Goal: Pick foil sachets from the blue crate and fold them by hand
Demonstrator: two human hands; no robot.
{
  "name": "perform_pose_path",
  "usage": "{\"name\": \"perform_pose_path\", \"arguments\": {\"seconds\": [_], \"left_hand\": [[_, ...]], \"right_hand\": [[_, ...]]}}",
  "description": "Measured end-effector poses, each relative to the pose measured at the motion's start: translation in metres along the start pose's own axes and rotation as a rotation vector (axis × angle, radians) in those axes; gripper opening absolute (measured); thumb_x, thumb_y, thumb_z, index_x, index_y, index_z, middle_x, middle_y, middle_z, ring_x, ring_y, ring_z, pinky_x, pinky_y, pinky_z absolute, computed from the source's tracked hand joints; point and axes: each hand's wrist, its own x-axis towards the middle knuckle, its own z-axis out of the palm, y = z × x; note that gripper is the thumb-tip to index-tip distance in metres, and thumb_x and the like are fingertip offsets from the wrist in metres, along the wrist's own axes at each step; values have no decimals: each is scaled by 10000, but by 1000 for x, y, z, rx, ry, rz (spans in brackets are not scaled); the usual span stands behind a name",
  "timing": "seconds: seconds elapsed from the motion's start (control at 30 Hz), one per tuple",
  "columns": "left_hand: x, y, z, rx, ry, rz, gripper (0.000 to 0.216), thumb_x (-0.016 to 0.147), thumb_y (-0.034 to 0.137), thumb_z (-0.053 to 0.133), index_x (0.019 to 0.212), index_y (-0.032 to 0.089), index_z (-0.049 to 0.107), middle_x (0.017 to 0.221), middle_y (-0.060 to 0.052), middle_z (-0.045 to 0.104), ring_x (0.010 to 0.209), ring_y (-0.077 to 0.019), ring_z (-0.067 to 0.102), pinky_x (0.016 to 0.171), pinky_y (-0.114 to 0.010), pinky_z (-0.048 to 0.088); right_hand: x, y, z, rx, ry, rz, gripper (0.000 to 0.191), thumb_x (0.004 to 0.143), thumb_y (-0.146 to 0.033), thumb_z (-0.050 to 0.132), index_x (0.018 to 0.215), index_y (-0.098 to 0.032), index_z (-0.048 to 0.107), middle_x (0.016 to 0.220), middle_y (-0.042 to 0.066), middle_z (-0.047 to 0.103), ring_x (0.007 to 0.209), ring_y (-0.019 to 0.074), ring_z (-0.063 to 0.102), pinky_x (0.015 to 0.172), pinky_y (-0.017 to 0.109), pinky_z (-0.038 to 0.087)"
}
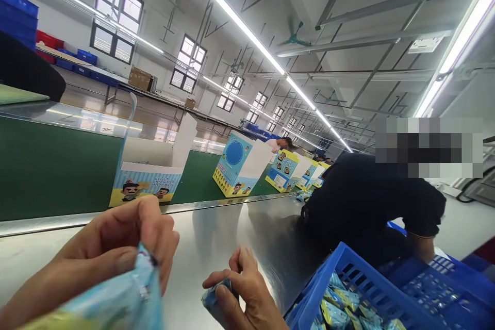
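I've got the left hand [119, 232] closed, thumb and fingers pinching the tip of a blue packet [119, 294]; packet lies on the near side of the fingers, long axis slanting from near left up to the pinch. Right hand [249, 289] grips a second packet [216, 301], thumb against finger; I can't tell its axis. Open box [145, 178] stands on the green belt [58, 165], just far of the left hand, the nearer one. Blue crate [359, 278], near right.
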Motion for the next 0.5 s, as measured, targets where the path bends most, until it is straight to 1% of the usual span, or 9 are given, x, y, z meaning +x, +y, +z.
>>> {"name": "perform_pose_path", "arguments": {"seconds": [0.07,0.1,0.17,0.2,0.27,0.33,0.4,0.47,0.5], "left_hand": [[3,-4,-1,380,61,43,366,935,568,873,870,244,713,781,6,619,698,-103,574,631,-145,532],[4,-7,-2,499,40,35,381,969,601,821,903,243,709,815,-2,614,727,-109,563,652,-150,519],[8,-16,-4,522,-59,-23,398,1002,647,746,956,256,693,855,-7,587,762,-132,544,682,-193,506],[9,-19,-5,521,-66,-38,397,1007,657,730,966,264,686,881,-9,585,792,-146,547,711,-215,506],[10,-25,-6,614,3,-48,391,1023,660,707,965,274,679,913,-8,587,845,-156,552,762,-222,497],[11,-26,-6,629,1,-57,383,1031,638,709,953,266,662,895,-1,574,825,-147,535,737,-211,480],[14,-26,-5,527,-100,-86,375,1028,627,716,972,262,651,882,3,560,790,-142,519,711,-216,480],[19,-25,-3,561,-50,-68,381,1027,633,719,970,261,657,893,2,574,811,-137,529,728,-194,484],[22,-25,-1,586,-10,-59,392,1023,638,725,956,258,658,886,3,579,818,-134,531,735,-183,480]], "right_hand": [[0,10,1,-11,49,-71,763,1082,-838,317,1066,-347,900,856,42,500,838,235,540,854,429,453],[0,14,0,5,40,-99,745,1091,-816,339,1057,-329,903,815,38,517,795,219,540,819,397,442],[2,17,-5,85,-41,-92,715,1091,-788,409,1052,-276,906,760,31,545,732,190,549,749,344,425],[3,17,-9,133,-108,-56,689,1082,-775,463,1041,-250,907,746,26,552,705,176,549,715,321,416],[5,15,-18,198,-225,26,591,1052,-715,593,1000,-216,907,727,15,553,658,151,536,672,296,401],[5,13,-25,238,-217,61,503,1007,-662,688,948,-215,910,707,10,553,658,149,534,681,294,403],[6,12,-31,377,-252,136,498,972,-684,726,993,-224,914,749,25,604,712,165,561,707,295,421],[6,13,-35,575,-362,248,567,918,-753,757,1042,-222,910,793,37,640,739,173,559,698,289,429],[6,14,-37,607,-395,279,573,888,-764,784,1022,-221,909,795,37,641,739,173,552,695,288,433]]}}
